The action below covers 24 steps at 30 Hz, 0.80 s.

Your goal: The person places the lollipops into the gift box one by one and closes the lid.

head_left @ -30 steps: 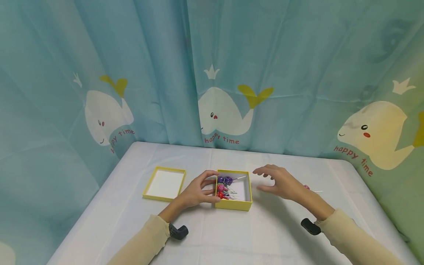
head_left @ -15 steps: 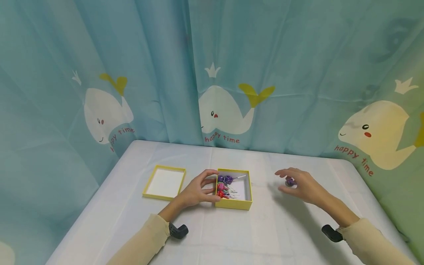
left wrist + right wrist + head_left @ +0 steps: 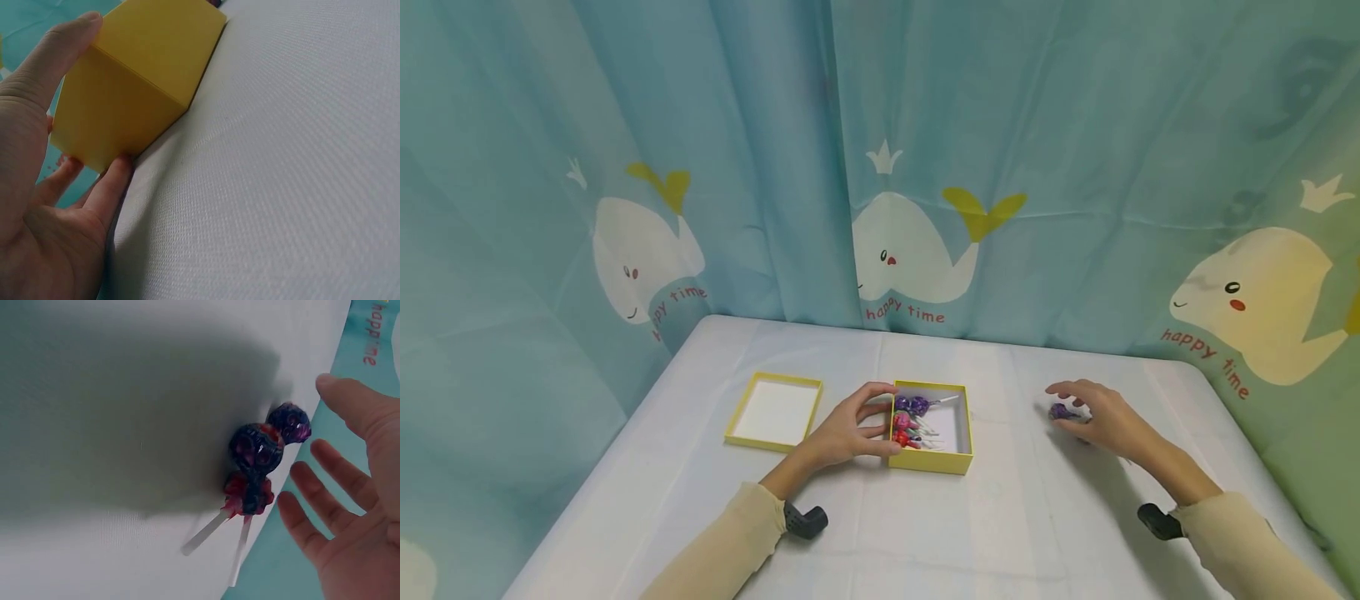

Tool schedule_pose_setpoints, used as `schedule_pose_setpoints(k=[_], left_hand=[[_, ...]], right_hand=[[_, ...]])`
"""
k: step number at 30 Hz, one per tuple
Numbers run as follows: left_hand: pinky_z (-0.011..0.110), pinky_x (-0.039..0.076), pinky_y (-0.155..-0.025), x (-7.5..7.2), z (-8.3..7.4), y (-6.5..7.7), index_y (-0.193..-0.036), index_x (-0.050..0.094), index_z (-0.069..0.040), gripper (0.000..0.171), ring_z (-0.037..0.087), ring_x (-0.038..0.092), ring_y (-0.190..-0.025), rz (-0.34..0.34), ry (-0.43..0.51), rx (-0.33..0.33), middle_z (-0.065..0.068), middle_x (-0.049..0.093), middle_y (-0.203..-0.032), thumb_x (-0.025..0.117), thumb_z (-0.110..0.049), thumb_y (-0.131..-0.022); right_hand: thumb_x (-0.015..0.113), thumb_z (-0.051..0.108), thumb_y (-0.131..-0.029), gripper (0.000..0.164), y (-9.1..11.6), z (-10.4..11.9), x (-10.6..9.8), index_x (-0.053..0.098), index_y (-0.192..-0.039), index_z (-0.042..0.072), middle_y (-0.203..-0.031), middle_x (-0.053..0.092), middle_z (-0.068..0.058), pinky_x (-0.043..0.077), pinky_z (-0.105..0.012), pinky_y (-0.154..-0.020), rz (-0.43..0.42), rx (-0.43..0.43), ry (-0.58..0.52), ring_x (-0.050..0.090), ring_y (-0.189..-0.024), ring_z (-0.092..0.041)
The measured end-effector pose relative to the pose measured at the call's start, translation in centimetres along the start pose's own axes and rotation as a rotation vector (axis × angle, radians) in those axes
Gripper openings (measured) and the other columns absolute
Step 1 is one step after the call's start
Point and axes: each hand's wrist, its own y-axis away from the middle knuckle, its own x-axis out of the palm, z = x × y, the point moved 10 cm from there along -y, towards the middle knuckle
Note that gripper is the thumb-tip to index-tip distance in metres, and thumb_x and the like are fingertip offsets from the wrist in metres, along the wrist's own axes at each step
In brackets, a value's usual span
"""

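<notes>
My left hand (image 3: 842,432) grips the left side of an open yellow box (image 3: 931,462), thumb at the near corner and fingers along the far part. In the left wrist view the thumb lies on the rim of the yellow box (image 3: 119,109). Several wrapped lollipops lie inside, with purple lollipops (image 3: 917,406) at the back and a red lollipop (image 3: 902,437) in front. My right hand (image 3: 1108,423) hovers with spread fingers beside more lollipops on the table. The right wrist view shows dark purple lollipops (image 3: 255,450) close together, apart from the fingers.
A yellow-rimmed lid (image 3: 775,412), white inside, lies left of the box. The white-covered table (image 3: 1000,525) ends at a blue curtain (image 3: 760,167) printed with whales.
My right hand has moved away from the box to the right and reached the lollipops on the table. The left hand and the box have stayed in place.
</notes>
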Motion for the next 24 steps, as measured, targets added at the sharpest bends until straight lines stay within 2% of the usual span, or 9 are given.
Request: schedule_pose_setpoints(k=[5, 9, 15, 24], left_hand=[[0.033, 0.049, -0.1, 0.0, 0.0, 0.0, -0.144, 0.04, -0.014, 0.086, 0.027, 0.041, -0.136, -0.006, 0.002, -0.007, 0.002, 0.037, -0.15, 0.088, -0.014, -0.073], [0.032, 0.049, -0.1, 0.0, 0.0, 0.0, -0.144, 0.04, -0.014, 0.086, 0.028, 0.041, -0.136, -0.004, 0.002, -0.003, 0.002, 0.036, -0.15, 0.088, -0.014, -0.072], [0.031, 0.049, -0.1, 0.0, 0.0, -0.1, -0.145, 0.039, -0.013, 0.089, 0.027, 0.041, -0.136, 0.0, -0.003, -0.007, 0.002, 0.036, -0.15, 0.089, -0.016, -0.071], [0.032, 0.049, -0.1, 0.0, 0.0, -0.1, -0.145, 0.038, -0.012, 0.09, 0.027, 0.041, -0.136, -0.001, 0.0, -0.011, 0.002, 0.036, -0.151, 0.089, -0.017, -0.071]], right_hand=[[0.081, 0.004, -0.077, 0.047, 0.0, -1.4, 0.8, 0.063, -0.12, 0.005, -0.101, 0.068, -0.01, 0.056, -0.045, -0.07, 0.078, 0.071, -0.026, 0.064, -0.084, -0.025], [0.08, 0.006, -0.078, 0.045, 0.0, -2.2, 1.4, 0.063, -0.121, 0.006, -0.098, 0.067, -0.007, 0.055, -0.038, -0.068, 0.118, 0.124, -0.039, 0.064, -0.083, -0.021], [0.078, 0.004, -0.081, 0.036, -0.1, -3.0, 2.0, 0.066, -0.115, 0.006, -0.095, 0.066, -0.005, 0.051, -0.024, -0.057, 0.149, 0.18, -0.052, 0.064, -0.079, -0.017], [0.074, 0.002, -0.083, 0.027, 0.1, -3.5, 2.6, 0.068, -0.109, 0.006, -0.091, 0.065, -0.002, 0.051, -0.021, -0.051, 0.174, 0.24, -0.086, 0.062, -0.077, -0.014]])
